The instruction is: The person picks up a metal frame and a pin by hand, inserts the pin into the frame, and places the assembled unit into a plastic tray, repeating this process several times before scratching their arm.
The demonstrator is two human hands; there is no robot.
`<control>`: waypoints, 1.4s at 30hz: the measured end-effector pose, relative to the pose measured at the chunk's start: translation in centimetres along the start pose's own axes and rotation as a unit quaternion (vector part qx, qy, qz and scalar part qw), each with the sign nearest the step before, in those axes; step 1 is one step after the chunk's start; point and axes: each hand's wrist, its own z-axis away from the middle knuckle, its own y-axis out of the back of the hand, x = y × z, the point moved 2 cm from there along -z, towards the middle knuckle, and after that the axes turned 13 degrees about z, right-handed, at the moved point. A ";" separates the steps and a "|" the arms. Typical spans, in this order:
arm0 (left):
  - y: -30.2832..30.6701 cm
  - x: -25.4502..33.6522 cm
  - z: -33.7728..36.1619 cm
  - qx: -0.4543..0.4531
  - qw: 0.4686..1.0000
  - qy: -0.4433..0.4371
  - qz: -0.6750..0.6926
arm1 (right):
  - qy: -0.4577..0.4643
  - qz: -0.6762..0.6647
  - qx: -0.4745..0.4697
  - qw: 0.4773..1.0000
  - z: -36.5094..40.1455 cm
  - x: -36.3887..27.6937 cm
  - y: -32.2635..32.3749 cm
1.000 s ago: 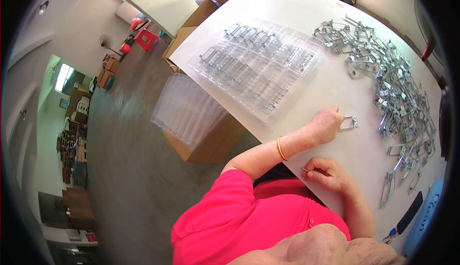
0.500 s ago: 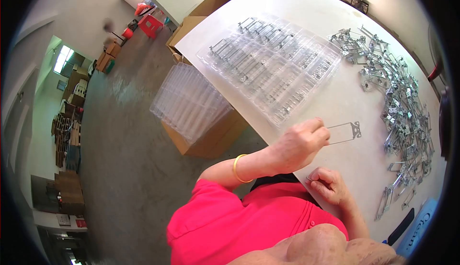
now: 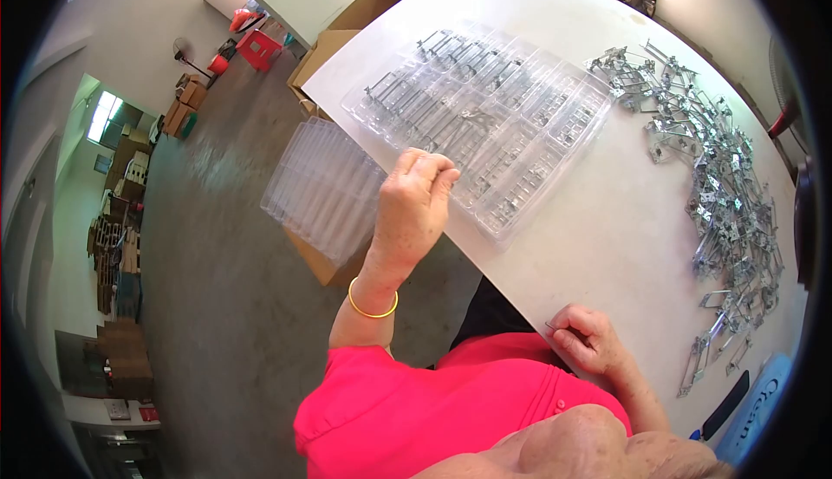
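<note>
My left hand (image 3: 414, 206), with a gold bangle on the wrist, reaches over the near edge of a clear plastic blister tray (image 3: 555, 167) on the white table (image 3: 607, 236). Its fingers are pinched together on a thin metal wire clip (image 3: 468, 123) that lies over the tray's slots; the wire is hard to make out against the plastic. Several slots hold similar clips. My right hand (image 3: 588, 340) rests at the table's near edge, its fingers closed on a small metal piece (image 3: 551, 327).
A long heap of loose metal clips (image 3: 719, 175) runs down the table's right side. A stack of clear trays (image 3: 325, 188) sits on a cardboard box left of the table. A blue object (image 3: 758, 405) lies at the near right corner.
My left hand has lifted the wire clip off the table's middle and carried it left and away to the tray. My right hand has stayed at the near edge.
</note>
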 end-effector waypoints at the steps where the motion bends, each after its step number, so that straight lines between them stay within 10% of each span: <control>1: 0.2 -0.4 -0.2 0.005 1.000 0.015 -0.004 | 0.001 0.003 0.003 1.000 0.0 0.0 0.0; 42: -2.3 -4.4 -3.8 -0.214 0.967 0.080 -0.117 | -0.030 0.004 -0.016 0.999 0.1 0.2 0.2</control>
